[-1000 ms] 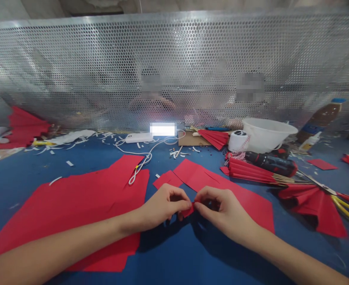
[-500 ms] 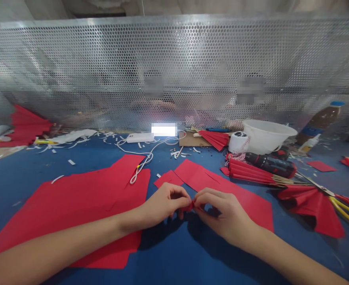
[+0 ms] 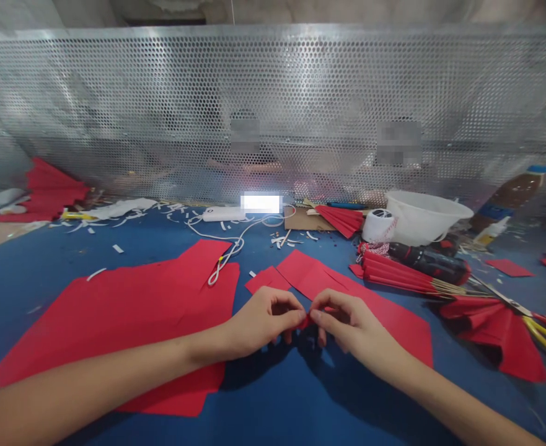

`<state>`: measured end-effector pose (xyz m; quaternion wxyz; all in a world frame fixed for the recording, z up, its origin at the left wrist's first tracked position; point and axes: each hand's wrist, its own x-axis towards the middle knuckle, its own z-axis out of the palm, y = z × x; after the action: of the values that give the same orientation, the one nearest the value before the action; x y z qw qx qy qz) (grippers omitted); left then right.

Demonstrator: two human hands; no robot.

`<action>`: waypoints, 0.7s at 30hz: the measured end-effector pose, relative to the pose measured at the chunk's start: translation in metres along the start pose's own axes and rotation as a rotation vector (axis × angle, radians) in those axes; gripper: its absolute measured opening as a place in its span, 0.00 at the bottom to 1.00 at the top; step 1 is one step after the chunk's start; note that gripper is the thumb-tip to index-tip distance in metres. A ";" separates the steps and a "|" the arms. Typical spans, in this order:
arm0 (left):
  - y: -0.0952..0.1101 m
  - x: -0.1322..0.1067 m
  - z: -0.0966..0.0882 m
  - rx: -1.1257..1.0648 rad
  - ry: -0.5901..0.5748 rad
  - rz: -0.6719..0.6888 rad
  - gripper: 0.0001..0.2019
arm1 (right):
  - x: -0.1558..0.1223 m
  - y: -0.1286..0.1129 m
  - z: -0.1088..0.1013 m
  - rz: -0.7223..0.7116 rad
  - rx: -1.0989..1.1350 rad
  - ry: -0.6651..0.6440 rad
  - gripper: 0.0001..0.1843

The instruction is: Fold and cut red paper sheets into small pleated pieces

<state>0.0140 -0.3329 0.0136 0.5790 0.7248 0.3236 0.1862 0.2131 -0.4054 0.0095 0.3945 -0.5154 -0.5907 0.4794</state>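
Between my fingertips is a small red paper piece (image 3: 305,321), mostly hidden by the fingers. My left hand (image 3: 268,319) pinches it from one side, thumb against forefinger. My right hand (image 3: 347,319) closes on its other side, the two hands almost touching above the blue table (image 3: 273,396). Under my left forearm lies a large stack of red paper sheets (image 3: 142,310). Behind and beside my right hand, another red sheet (image 3: 398,316) lies flat, with a smaller red piece (image 3: 266,280) at its left end.
A white cable (image 3: 235,244) crosses the big sheets. To the right lie folded red fans (image 3: 393,272), a black power tool (image 3: 433,263), scissors (image 3: 514,302) and a white bucket (image 3: 424,217). A brown bottle (image 3: 509,201) stands behind. A perforated metal screen (image 3: 273,93) closes off the back.
My right hand has turned, its thumb now pressed nearer the forefinger on the small red piece. My left hand keeps its pinch. The whole view has shifted slightly.
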 end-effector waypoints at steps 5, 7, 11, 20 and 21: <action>0.001 -0.002 0.001 0.033 0.071 0.052 0.13 | -0.003 0.002 0.005 0.064 0.074 -0.013 0.19; 0.000 -0.002 0.001 0.025 0.076 0.045 0.12 | -0.005 0.004 0.008 0.031 -0.007 0.042 0.15; -0.004 -0.001 0.001 0.008 -0.009 0.007 0.11 | -0.005 0.007 0.011 -0.047 -0.104 0.192 0.08; 0.000 0.001 0.002 -0.126 -0.068 -0.017 0.08 | -0.006 0.003 0.007 -0.279 -0.223 0.156 0.07; 0.000 0.001 0.001 -0.110 -0.057 -0.022 0.09 | -0.006 0.002 0.006 -0.310 -0.219 0.142 0.08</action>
<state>0.0153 -0.3334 0.0135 0.6291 0.6933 0.3040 0.1765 0.2085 -0.4123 0.0058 0.4461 -0.4906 -0.6822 0.3082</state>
